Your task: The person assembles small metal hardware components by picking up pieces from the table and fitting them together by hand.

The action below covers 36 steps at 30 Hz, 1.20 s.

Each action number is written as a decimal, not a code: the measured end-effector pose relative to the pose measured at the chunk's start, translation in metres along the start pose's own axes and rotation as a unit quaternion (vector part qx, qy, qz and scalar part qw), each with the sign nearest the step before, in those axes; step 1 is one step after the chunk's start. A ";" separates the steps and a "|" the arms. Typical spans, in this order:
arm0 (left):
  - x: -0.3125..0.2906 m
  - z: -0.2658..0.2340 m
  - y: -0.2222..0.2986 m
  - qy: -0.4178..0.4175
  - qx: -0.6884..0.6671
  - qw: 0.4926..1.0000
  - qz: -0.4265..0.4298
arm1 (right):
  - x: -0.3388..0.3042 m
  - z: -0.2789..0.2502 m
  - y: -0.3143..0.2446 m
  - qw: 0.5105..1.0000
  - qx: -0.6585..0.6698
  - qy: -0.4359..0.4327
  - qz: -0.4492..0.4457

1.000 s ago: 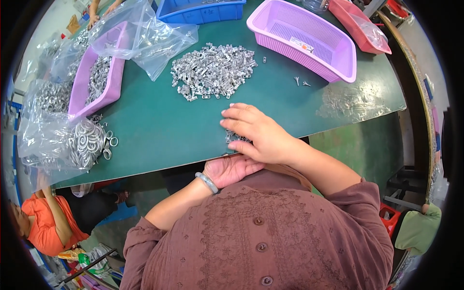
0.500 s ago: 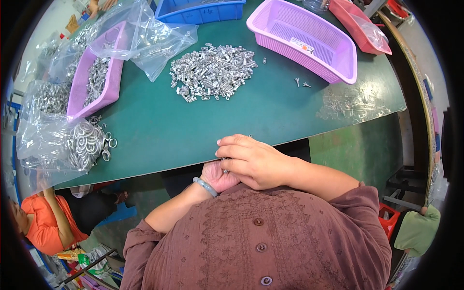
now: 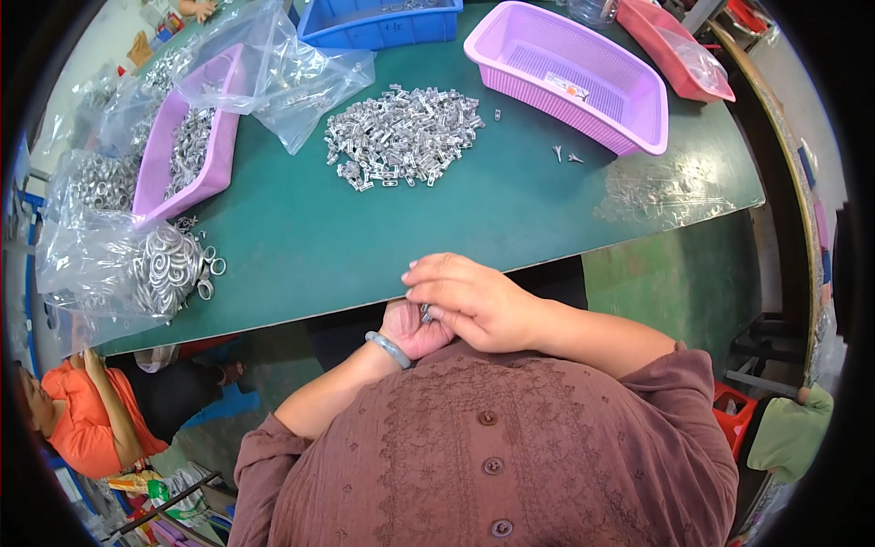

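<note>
Close to my body, at the table's near edge, my left hand (image 3: 412,330) lies palm up and cupped, with a bracelet at its wrist. Small silvery metal parts (image 3: 426,313) rest in its palm; its fingers are mostly covered. My right hand (image 3: 474,305) arches over it from the right. Its fingers are bent and its thumb presses at the metal parts, whose exact shape and number I cannot make out. Ahead of both hands, a pile of small silvery rectangular metal pieces (image 3: 401,137) is heaped on the green table (image 3: 346,246).
A lilac basket (image 3: 583,114) stands right of the pile, near two small metal pieces (image 3: 567,156). At left are a lilac tray (image 3: 221,155) of metal parts, plastic bags (image 3: 82,264) and metal rings (image 3: 171,264). A blue bin (image 3: 378,27) stands behind. A person in orange (image 3: 87,419) sits left.
My right fingers have shifted slightly left and lifted, so more of the metal parts shows in my left palm. Both hands stay together at the table edge.
</note>
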<state>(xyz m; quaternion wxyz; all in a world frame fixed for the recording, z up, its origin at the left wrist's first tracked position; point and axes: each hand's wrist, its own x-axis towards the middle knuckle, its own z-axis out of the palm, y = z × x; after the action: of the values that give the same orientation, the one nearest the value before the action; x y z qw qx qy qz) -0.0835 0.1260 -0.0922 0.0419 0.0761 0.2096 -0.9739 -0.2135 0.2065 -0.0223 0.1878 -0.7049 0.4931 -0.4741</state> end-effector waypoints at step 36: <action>0.009 0.311 0.162 0.045 0.282 0.789 0.544 | 0.065 -0.048 0.014 0.997 -0.058 -0.030 0.034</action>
<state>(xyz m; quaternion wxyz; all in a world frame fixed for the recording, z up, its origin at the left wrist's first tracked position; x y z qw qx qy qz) -0.1149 -0.1504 0.1211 0.5323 0.2295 -0.1491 -0.8011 -0.2573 0.1531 0.0224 0.1772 -0.7112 0.5377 -0.4166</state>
